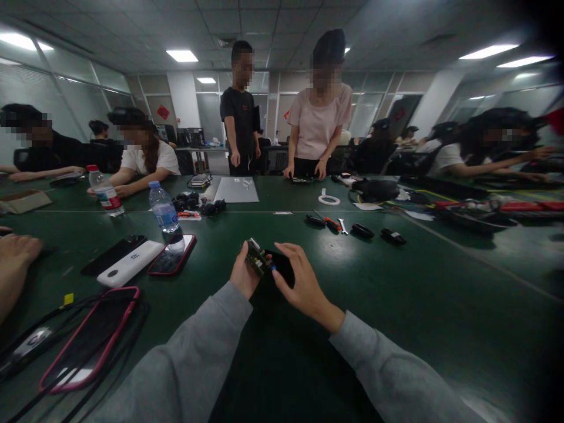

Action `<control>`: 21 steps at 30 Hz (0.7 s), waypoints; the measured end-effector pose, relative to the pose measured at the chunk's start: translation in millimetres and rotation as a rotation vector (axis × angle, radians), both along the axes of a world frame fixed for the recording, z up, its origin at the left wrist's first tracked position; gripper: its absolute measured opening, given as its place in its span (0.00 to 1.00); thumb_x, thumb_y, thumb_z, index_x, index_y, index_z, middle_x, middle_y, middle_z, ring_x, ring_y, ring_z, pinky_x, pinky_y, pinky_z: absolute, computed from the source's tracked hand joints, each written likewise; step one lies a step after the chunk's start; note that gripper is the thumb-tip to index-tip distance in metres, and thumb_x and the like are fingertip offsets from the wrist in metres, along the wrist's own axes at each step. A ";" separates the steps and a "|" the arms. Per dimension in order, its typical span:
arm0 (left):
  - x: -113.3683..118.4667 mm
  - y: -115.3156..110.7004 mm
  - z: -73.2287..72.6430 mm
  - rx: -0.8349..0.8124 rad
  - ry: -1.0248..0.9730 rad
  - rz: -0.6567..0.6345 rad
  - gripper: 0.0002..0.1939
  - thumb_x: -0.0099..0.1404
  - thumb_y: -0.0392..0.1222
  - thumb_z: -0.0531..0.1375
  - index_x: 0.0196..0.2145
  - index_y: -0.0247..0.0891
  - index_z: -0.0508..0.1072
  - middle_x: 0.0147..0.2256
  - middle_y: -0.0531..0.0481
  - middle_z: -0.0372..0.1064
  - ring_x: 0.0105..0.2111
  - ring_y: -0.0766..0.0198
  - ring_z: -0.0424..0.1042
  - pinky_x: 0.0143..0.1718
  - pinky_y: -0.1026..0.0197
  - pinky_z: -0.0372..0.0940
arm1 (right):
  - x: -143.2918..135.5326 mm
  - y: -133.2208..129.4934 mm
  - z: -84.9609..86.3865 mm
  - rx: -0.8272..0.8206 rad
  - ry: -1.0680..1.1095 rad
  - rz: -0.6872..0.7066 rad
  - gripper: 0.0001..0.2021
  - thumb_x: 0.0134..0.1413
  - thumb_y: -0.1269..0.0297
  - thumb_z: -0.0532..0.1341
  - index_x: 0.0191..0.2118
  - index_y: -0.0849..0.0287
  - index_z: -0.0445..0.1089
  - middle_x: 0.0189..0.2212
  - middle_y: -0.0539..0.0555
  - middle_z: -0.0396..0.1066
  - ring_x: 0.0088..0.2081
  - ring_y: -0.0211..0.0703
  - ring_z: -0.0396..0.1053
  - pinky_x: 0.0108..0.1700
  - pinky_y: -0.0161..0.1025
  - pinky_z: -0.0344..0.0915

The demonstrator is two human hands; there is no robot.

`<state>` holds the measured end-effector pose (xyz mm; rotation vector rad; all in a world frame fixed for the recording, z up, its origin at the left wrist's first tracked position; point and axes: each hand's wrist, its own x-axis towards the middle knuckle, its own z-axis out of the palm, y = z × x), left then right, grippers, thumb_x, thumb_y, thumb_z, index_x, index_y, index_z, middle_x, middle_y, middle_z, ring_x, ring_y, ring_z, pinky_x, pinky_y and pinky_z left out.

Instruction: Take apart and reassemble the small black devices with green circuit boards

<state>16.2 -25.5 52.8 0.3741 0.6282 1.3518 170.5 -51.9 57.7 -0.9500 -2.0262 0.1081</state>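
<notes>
My left hand (245,275) is closed around the left edge of a small green circuit board (257,258), held tilted above the table. Light-coloured components show on the board, and a small blue part (274,268) sits at its right end. Close by on the right is my right hand (302,282), its fingers curved and spread apart. The right thumb reaches toward the blue part; I cannot tell whether it touches. Between board and right hand is a dark shape (284,267), either a black object or shadow.
Left on the green table (396,311) are a white power bank (130,263), phones (173,255), cables and a water bottle (163,207). Ahead lie an orange-black screwdriver (332,224), a wrench (342,226) and black pieces (362,230). Another person's hand (22,255) rests at far left.
</notes>
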 end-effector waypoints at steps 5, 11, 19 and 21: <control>19.9 -13.1 8.8 0.165 0.005 0.101 0.18 0.61 0.47 0.58 0.48 0.46 0.60 0.39 0.52 0.68 0.41 0.64 0.71 0.47 0.58 0.65 | -16.7 -10.8 -5.6 0.017 -0.196 0.048 0.38 0.50 0.74 0.56 0.65 0.57 0.39 0.60 0.61 0.44 0.59 0.55 0.49 0.58 0.53 0.56; 26.4 -17.7 -1.4 0.309 0.233 0.054 0.35 0.58 0.47 0.61 0.59 0.49 0.48 0.52 0.48 0.62 0.54 0.61 0.62 0.57 0.58 0.55 | -9.5 4.2 -10.5 -0.011 -0.084 -0.040 0.36 0.49 0.77 0.55 0.64 0.57 0.42 0.55 0.62 0.53 0.54 0.52 0.56 0.54 0.52 0.61; 11.8 -17.4 6.9 0.445 0.489 -0.096 0.36 0.60 0.54 0.57 0.61 0.39 0.50 0.53 0.40 0.64 0.55 0.57 0.63 0.59 0.53 0.50 | 5.2 26.0 2.9 -0.239 0.198 -0.118 0.17 0.53 0.62 0.61 0.47 0.60 0.62 0.40 0.55 0.67 0.41 0.45 0.67 0.43 0.41 0.65; 4.0 -11.8 4.2 0.436 0.582 -0.052 0.33 0.61 0.54 0.55 0.60 0.40 0.53 0.50 0.40 0.68 0.52 0.58 0.66 0.58 0.51 0.52 | 9.7 33.1 5.8 -0.229 0.161 -0.129 0.17 0.52 0.60 0.62 0.46 0.60 0.63 0.40 0.54 0.68 0.41 0.45 0.67 0.43 0.40 0.64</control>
